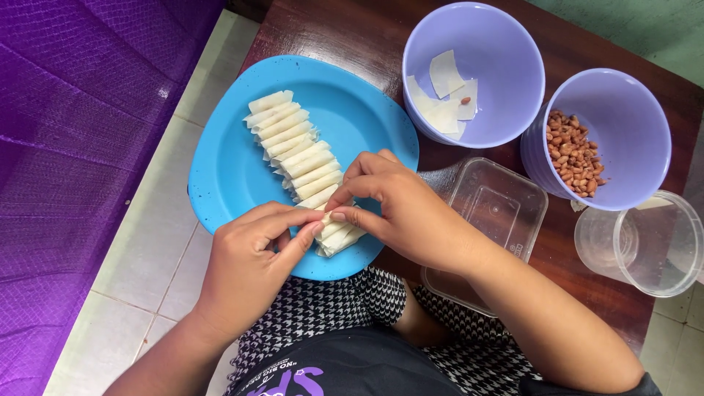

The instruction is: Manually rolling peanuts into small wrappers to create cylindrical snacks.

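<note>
We pinch one small roll (pixel 328 217) between our left hand (pixel 246 268) and right hand (pixel 400 209) over the blue plate (pixel 220 172). It lies sideways, tilted like about twelve other rolls (pixel 293 150). Two purple bowls (pixel 506 70) stand near.

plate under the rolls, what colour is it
Bright blue plate, best seen in the head view.

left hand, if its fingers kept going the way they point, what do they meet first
The left hand points up and to the right. Its fingertips already touch the pale rolled wrapper and the right hand pinching it above the blue plate, so those come first; depth between them is unclear.
</note>
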